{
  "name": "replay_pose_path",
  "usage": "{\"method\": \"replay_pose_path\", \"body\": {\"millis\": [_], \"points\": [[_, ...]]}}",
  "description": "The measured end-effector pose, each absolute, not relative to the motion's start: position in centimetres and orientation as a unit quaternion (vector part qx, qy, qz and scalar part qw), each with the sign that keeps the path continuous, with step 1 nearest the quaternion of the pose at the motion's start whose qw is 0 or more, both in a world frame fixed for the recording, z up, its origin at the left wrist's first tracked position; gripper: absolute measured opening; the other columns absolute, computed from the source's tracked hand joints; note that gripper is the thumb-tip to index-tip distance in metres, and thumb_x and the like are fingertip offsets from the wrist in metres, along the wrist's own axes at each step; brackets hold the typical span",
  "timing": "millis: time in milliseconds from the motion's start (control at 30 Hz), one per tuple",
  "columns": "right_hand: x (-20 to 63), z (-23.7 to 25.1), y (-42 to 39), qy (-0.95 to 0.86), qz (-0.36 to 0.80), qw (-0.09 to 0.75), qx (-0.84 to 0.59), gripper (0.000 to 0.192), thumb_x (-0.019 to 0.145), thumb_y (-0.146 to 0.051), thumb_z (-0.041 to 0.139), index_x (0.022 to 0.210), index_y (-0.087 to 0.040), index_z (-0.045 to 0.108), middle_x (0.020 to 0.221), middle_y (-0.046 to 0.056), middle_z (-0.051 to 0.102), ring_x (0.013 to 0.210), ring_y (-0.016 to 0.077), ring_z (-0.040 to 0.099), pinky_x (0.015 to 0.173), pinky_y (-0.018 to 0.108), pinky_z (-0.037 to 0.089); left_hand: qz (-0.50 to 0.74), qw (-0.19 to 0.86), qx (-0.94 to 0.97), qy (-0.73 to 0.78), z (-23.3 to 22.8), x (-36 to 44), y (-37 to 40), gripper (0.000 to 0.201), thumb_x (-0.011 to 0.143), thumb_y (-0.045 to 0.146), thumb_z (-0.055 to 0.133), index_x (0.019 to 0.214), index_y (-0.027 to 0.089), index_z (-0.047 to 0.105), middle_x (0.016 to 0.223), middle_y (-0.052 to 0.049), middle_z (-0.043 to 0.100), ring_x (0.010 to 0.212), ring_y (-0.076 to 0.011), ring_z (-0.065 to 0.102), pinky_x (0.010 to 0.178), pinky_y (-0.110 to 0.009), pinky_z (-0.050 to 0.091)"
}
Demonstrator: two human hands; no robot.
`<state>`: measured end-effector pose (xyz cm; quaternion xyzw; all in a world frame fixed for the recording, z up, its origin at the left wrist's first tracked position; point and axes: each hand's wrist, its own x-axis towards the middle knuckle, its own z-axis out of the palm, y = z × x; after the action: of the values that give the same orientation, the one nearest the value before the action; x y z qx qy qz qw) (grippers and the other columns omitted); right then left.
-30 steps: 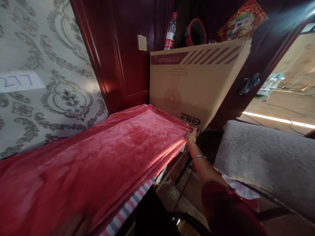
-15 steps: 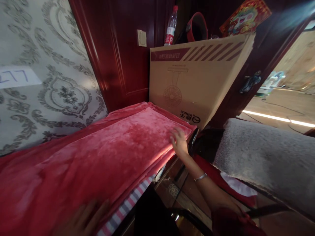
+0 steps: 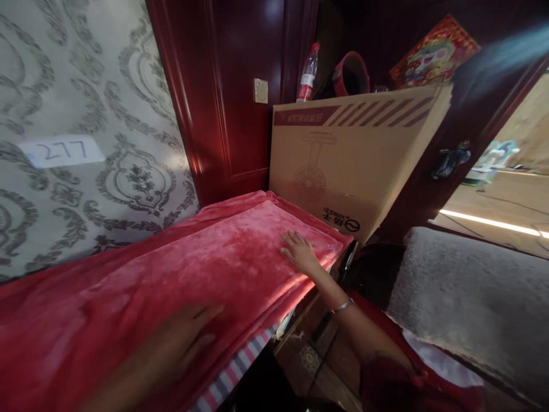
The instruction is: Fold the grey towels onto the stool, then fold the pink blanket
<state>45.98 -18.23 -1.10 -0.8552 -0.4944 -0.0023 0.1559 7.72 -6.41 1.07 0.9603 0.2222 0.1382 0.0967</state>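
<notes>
Red velvety blanket (image 3: 206, 269) lies spread flat over a long raised surface that runs along the patterned wallpaper wall (image 3: 86, 86); a striped cloth (image 3: 240, 366) shows beneath its near edge. Right hand (image 3: 300, 252) rests palm down on the blanket near its far right corner, fingers (image 3: 289, 237) extended and slightly spread, gripping nothing. A thin bracelet (image 3: 342, 307) sits on that wrist; dark red sleeve further back. Left hand (image 3: 180, 343) lies flat on the blanket close to the near edge, blurred, fingers stretched out toward the right, likewise holding nothing. The two hands are well apart along the cloth. A large cardboard box (image 3: 351, 154) with a fan drawing stands at the far end of the blanket, touching or just behind its edge. On top of the box: a plastic bottle (image 3: 307, 74) with red label. A paper slip reading "277" (image 3: 62, 151) is stuck to the wallpaper. Grey fuzzy fabric (image 3: 467, 303) lies to the right, apart from the blanket.
</notes>
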Motion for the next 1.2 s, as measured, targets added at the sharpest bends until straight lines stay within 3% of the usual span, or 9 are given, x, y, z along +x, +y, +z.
{"method": "replay_pose_path", "body": {"millis": [100, 200, 400, 500, 633, 800, 967, 1100, 1200], "points": [[46.4, -1.3, -16.6, -0.476, 0.014, 0.118, -0.871, 0.06, 0.107, -0.046, 0.038, 0.164, -0.026, 0.032, 0.171, 0.012, 0.023, 0.158, 0.0352, 0.018, 0.122, 0.064, 0.019, 0.027, 0.109, 0.982, 0.152, 2.5, 14.5, -5.4, 0.064, 0.097, 0.042, 0.053, 0.159, 0.031, 0.042, 0.164, -0.006, 0.044, 0.147, -0.0308, 0.047, 0.121, -0.054, 0.039], [47.7, -2.2, -16.5, -0.466, 0.021, 0.103, -0.878, 0.059, 0.107, -0.049, 0.037, 0.162, -0.028, 0.038, 0.171, 0.011, 0.025, 0.157, 0.0367, 0.021, 0.121, 0.068, 0.017, 0.019, 0.076, 0.986, 0.147, 1.3, 19.0, -4.9, 0.065, 0.099, 0.044, 0.053, 0.16, 0.026, 0.039, 0.167, -0.011, 0.037, 0.156, -0.0333, 0.03, 0.126, -0.063, 0.025], [52.2, -3.0, -16.6, -0.449, 0.019, 0.084, -0.889, 0.057, 0.107, -0.049, 0.034, 0.161, -0.031, 0.039, 0.171, 0.007, 0.025, 0.159, 0.031, 0.015, 0.124, 0.064, 0.011, 0.081, 0.018, 0.987, 0.136, -4.1, 19.8, -3.7, 0.062, 0.099, 0.044, 0.052, 0.159, 0.032, 0.04, 0.168, -0.009, 0.037, 0.155, -0.0357, 0.032, 0.124, -0.064, 0.026], [54.6, -2.9, -16.2, -0.43, 0.017, 0.087, -0.898, 0.058, 0.106, -0.048, 0.033, 0.161, -0.031, 0.037, 0.172, 0.007, 0.023, 0.159, 0.0313, 0.017, 0.124, 0.065, 0.015, 0.102, 0.006, 0.987, 0.121, -5.1, 19.4, -3.2, 0.064, 0.099, 0.045, 0.053, 0.16, 0.036, 0.038, 0.168, -0.006, 0.038, 0.154, -0.0346, 0.033, 0.124, -0.062, 0.028], [56.3, -3.2, -15.8, -0.4, 0.027, 0.097, -0.911, 0.061, 0.106, -0.047, 0.032, 0.164, -0.028, 0.032, 0.171, 0.009, 0.025, 0.157, 0.0333, 0.023, 0.122, 0.063, 0.023, 0.095, 0.004, 0.987, 0.127, -4.9, 19.5, -3.1, 0.064, 0.097, 0.045, 0.054, 0.159, 0.037, 0.039, 0.169, -0.004, 0.035, 0.155, -0.0349, 0.031, 0.124, -0.063, 0.027], [56.6, -3.2, -15.9, -0.391, 0.035, 0.101, -0.914, 0.061, 0.107, -0.047, 0.032, 0.165, -0.029, 0.029, 0.172, 0.008, 0.025, 0.158, 0.0316, 0.022, 0.123, 0.06, 0.023, 0.08, 0.018, 0.988, 0.13, -4.5, 19.7, -3.5, 0.065, 0.097, 0.046, 0.056, 0.159, 0.036, 0.039, 0.169, -0.006, 0.034, 0.155, -0.0372, 0.031, 0.124, -0.066, 0.027], [56.2, -1.8, -14.0, -0.38, 0.041, 0.102, -0.918, 0.06, 0.104, -0.043, 0.039, 0.162, -0.026, 0.036, 0.17, 0.014, 0.027, 0.156, 0.0381, 0.022, 0.118, 0.069, 0.024, 0.087, 0.023, 0.988, 0.122, -4.5, 19.5, -3.5, 0.066, 0.097, 0.047, 0.056, 0.16, 0.034, 0.039, 0.168, -0.007, 0.036, 0.154, -0.0382, 0.032, 0.124, -0.067, 0.027], [55.0, -0.5, -9.6, -0.434, 0.034, 0.125, -0.892, 0.061, 0.104, -0.046, 0.04, 0.163, -0.032, 0.034, 0.173, 0.008, 0.021, 0.159, 0.0323, 0.016, 0.121, 0.064, 0.023, 0.077, 0.03, 0.987, 0.134, -4.1, 19.2, -3.9, 0.066, 0.096, 0.046, 0.055, 0.16, 0.035, 0.039, 0.169, -0.006, 0.034, 0.156, -0.0368, 0.03, 0.125, -0.066, 0.026], [54.6, 0.2, -6.3, -0.459, 0.046, 0.143, -0.876, 0.063, 0.103, -0.048, 0.045, 0.162, -0.033, 0.034, 0.172, 0.008, 0.024, 0.158, 0.0294, 0.022, 0.122, 0.058, 0.026, 0.048, 0.064, 0.989, 0.126, -2.6, 19.2, -3.8, 0.065, 0.096, 0.05, 0.055, 0.158, 0.036, 0.043, 0.167, -0.004, 0.037, 0.155, -0.0349, 0.034, 0.124, -0.063, 0.031]]}}
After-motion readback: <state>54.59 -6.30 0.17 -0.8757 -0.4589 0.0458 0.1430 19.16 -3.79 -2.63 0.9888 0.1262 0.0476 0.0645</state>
